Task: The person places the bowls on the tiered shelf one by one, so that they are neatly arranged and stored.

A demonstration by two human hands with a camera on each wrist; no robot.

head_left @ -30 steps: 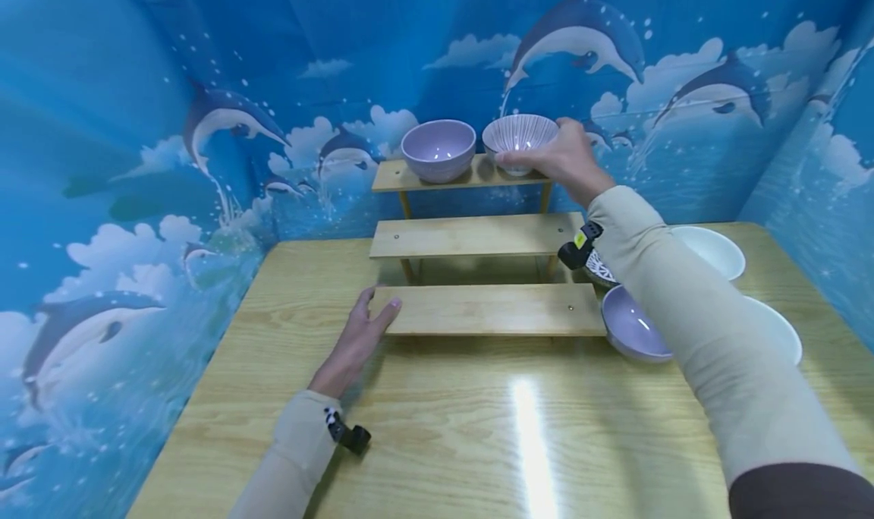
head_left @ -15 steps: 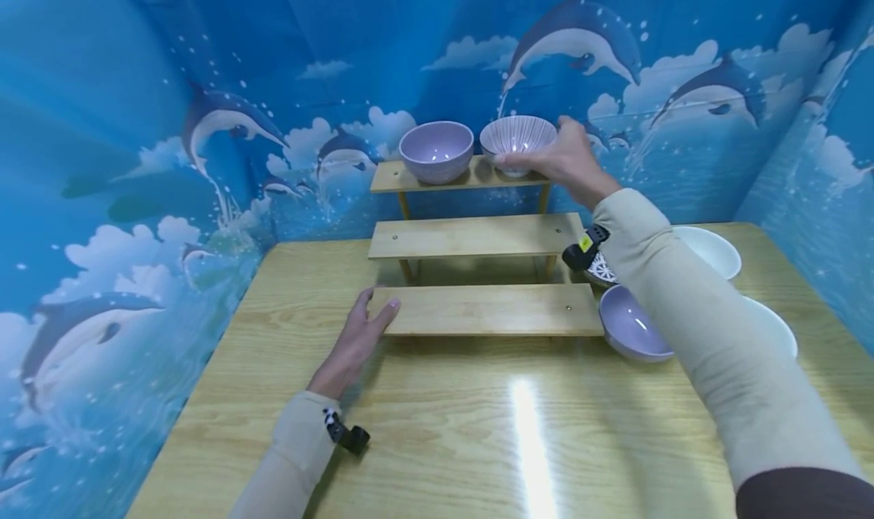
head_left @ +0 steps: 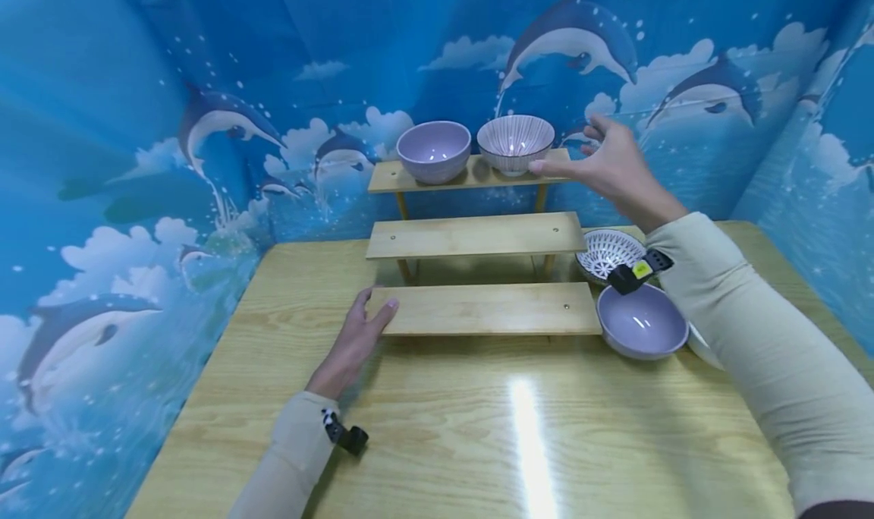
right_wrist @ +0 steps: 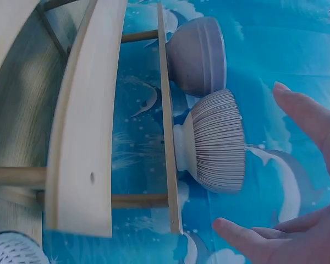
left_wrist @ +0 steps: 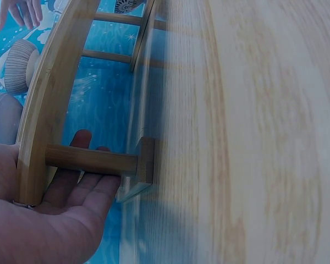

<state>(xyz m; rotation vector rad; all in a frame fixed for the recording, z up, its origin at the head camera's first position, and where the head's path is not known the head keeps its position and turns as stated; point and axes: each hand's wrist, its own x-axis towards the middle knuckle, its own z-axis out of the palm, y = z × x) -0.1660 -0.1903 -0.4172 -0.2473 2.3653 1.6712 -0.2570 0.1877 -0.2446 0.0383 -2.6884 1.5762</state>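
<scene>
A three-step wooden rack (head_left: pixel 485 310) stands on the table. My left hand (head_left: pixel 351 341) grips the left end of its lowest board, thumb on top; in the left wrist view the fingers (left_wrist: pixel 82 192) curl underneath, by a short round post. On the top step sit a purple bowl (head_left: pixel 435 155) at the left and a white bowl with thin dark stripes (head_left: pixel 515 143) at the right, both upright. My right hand (head_left: pixel 614 170) is spread just right of the striped bowl. In the right wrist view a gap shows between its fingertips (right_wrist: pixel 280 88) and that bowl.
Right of the rack, a black-and-white patterned bowl (head_left: pixel 604 250) stands behind a second purple bowl (head_left: pixel 642 322). A white bowl (head_left: pixel 703 348) is partly hidden under my right forearm. A blue dolphin-print curtain (head_left: pixel 451 48) hangs close behind the rack.
My right hand has let go of the striped bowl and moved right, leaving the bowl on the top step. My left hand stays on the lowest board.
</scene>
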